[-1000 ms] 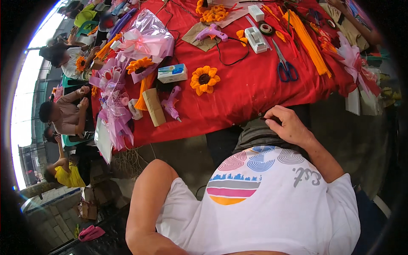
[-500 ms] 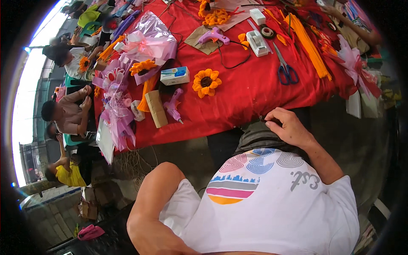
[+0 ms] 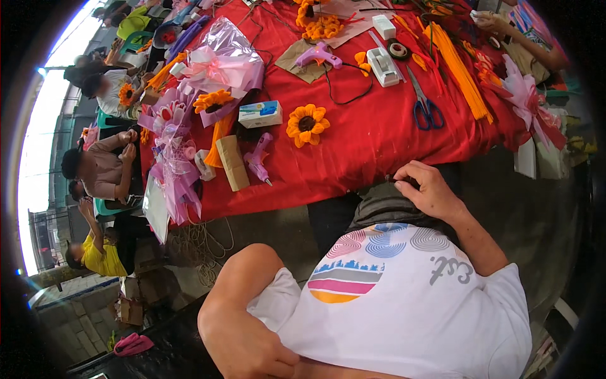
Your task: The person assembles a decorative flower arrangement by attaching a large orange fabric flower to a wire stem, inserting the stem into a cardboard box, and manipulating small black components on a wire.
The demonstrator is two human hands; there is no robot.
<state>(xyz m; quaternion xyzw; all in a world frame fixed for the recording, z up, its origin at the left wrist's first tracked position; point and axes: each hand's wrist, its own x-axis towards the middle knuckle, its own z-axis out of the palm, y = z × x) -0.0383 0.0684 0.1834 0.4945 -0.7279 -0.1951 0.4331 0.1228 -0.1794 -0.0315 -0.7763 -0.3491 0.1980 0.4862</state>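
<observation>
My right hand [image 3: 432, 189] rests at the front edge of the red cloth, above my lap. Its fingers are curled together at a small dark spot by their tips; I cannot make out what they hold. My left arm is sharply bent, bringing my left hand [image 3: 264, 355] back to the collar of my white shirt [image 3: 410, 309]. Its knuckles are bent and the fingertips are hidden. Closest on the table are an orange felt-like sunflower [image 3: 308, 124], a purple glue gun [image 3: 258, 158] and blue-handled scissors [image 3: 427, 108].
On the red-covered table [image 3: 353, 145] lie a second glue gun [image 3: 319, 55], a white tape dispenser [image 3: 383, 66], orange pipe cleaners [image 3: 457, 72], a small box [image 3: 260, 114] and wrapped bouquets [image 3: 177, 151]. Several people sit at the left; another person's hands [image 3: 495, 24] work at the far right.
My left forearm has swung slightly right and into view, so the left hand now shows at the lower edge. My right hand has stayed in place.
</observation>
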